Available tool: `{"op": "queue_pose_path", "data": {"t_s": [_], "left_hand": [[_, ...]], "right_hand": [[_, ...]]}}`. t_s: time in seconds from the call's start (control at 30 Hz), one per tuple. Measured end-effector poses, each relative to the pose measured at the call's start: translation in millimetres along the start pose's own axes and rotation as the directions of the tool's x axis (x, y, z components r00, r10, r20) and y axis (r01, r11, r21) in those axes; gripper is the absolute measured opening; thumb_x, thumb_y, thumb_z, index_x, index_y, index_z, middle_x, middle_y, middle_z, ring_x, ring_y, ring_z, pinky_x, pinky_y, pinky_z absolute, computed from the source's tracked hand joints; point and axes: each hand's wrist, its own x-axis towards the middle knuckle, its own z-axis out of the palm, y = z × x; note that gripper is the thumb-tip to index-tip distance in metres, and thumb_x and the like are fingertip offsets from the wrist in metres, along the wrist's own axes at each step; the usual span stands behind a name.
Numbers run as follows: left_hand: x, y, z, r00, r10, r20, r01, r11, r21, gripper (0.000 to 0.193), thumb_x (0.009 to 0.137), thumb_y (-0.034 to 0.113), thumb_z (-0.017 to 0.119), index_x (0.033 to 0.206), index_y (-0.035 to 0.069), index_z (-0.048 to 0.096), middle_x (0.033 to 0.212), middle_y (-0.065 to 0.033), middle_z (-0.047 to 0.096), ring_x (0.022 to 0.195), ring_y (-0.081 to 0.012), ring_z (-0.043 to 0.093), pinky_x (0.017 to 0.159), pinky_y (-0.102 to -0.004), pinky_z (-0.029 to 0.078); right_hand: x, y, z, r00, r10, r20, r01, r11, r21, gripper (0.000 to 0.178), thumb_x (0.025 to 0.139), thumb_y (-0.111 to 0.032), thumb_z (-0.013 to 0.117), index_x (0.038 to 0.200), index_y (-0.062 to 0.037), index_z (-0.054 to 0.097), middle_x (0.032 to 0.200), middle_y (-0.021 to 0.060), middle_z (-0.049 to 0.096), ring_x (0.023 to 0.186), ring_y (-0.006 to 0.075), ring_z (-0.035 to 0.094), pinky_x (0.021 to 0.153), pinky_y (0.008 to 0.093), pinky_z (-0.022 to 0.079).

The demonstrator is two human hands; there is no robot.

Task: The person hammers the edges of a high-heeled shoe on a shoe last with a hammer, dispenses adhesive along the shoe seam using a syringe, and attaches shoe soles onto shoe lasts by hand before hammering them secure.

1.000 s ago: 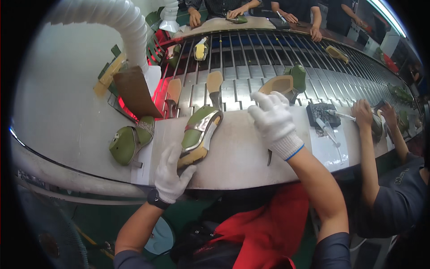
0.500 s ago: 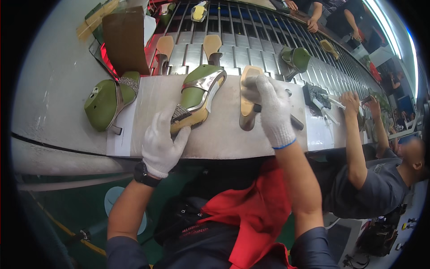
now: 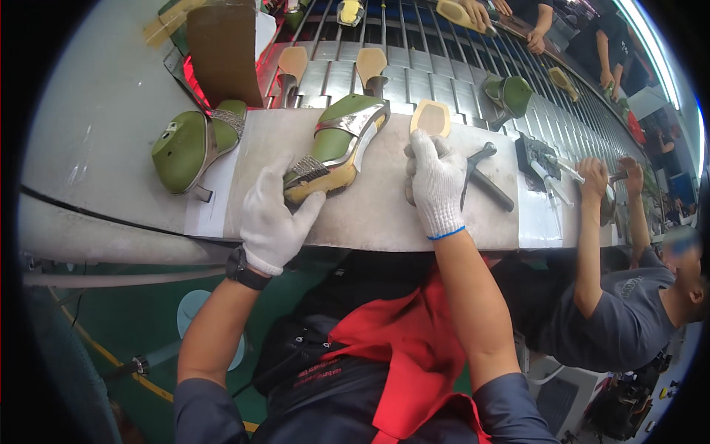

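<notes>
My left hand (image 3: 277, 222), in a white glove, grips the toe end of a shoe (image 3: 336, 140) built on a green last, with silver straps and a tan sole edge. Its thumb lies on the near side of the toe. My gloved right hand (image 3: 436, 181) is closed around a shoe sole (image 3: 430, 118) with a tan pad; its lower part is hidden under the glove. Just right of that hand a hammer (image 3: 489, 189) rests on the grey board. Another green-lasted shoe (image 3: 181, 152) lies to the left of my left hand.
Soles with heels (image 3: 292, 66) and a green-lasted shoe (image 3: 510, 96) stand along the metal roller conveyor (image 3: 399, 66). A brown board (image 3: 222, 55) rises at the back left. At the right, a co-worker's hands (image 3: 592, 177) work near brushes (image 3: 547, 166); another person's hand (image 3: 477, 15) reaches across the conveyor.
My right hand has moved left and down over the sole, closing around its lower part and uncovering the hammer. My left hand stays at the shoe's toe. The whole view has shifted slightly.
</notes>
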Motion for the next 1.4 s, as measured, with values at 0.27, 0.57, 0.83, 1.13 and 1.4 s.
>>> {"op": "queue_pose_path", "data": {"t_s": [0.27,0.57,0.83,1.13,1.4], "left_hand": [[43.0,37.2,-46.5,0.871,-0.446,0.205,0.474,0.654,-0.589,0.037,0.091,-0.001,0.086,0.122,-0.002,0.066,0.113,-0.0088,0.077,0.103,-0.0153,0.073,0.092,-0.0319,0.061],[94.2,45.9,-25.9,0.93,-0.363,-0.065,0.123,0.471,-0.874,0.038,0.102,-0.002,0.07,0.138,-0.002,0.059,0.135,-0.0172,0.072,0.121,-0.0209,0.071,0.11,-0.0369,0.057],[100.9,43.4,-28.2,0.948,-0.317,-0.015,0.112,0.379,-0.919,0.041,0.11,0.01,0.066,0.148,-0.004,0.058,0.14,-0.0262,0.072,0.132,-0.0362,0.071,0.113,-0.0505,0.059],[104.2,83.6,-30.2,0.924,-0.165,0.344,0.377,0.247,-0.893,0.051,0.105,0.014,0.07,0.152,-0.002,0.056,0.133,-0.0277,0.074,0.125,-0.0377,0.074,0.109,-0.0517,0.061],[85.4,125.6,-32.2,0.875,0.003,0.484,0.467,0.262,-0.845,0.06,0.101,0.017,0.077,0.152,-0.005,0.056,0.137,-0.028,0.073,0.129,-0.037,0.073,0.114,-0.0511,0.058]], "right_hand": [[6.2,10.7,-11.0,0.997,0.056,0.062,-0.052,0.997,-0.063,0.032,0.104,-0.032,0.075,0.099,-0.0002,0.073,0.075,0.0056,0.069,0.067,0.0148,0.066,0.06,0.0294,0.051],[-60.9,28.1,-63.9,0.848,-0.522,0.089,0.497,0.728,-0.472,0.031,0.097,-0.009,0.076,0.124,0.0041,0.069,0.158,0.0325,0.056,0.117,0.0392,0.074,0.097,0.0439,0.06],[-188.6,42.0,-124.1,0.901,0.27,0.34,-0.426,0.706,0.566,0.057,0.113,-0.037,0.056,0.15,0.0068,0.056,0.139,0.027,0.068,0.107,0.0312,0.077,0.092,0.0398,0.063],[-178.8,-4.2,-98.1,0.929,0.173,0.328,-0.301,0.869,0.394,0.03,0.111,-0.012,0.059,0.13,0.0085,0.069,0.11,0.0155,0.079,0.093,0.0228,0.08,0.085,0.0346,0.065],[-163.6,-84.1,-54.4,0.873,-0.159,0.46,0.179,0.984,0.001,0.023,0.106,-0.013,0.074,0.121,0.0049,0.078,0.095,0.0083,0.082,0.085,0.0063,0.072,0.075,0.028,0.059]]}}
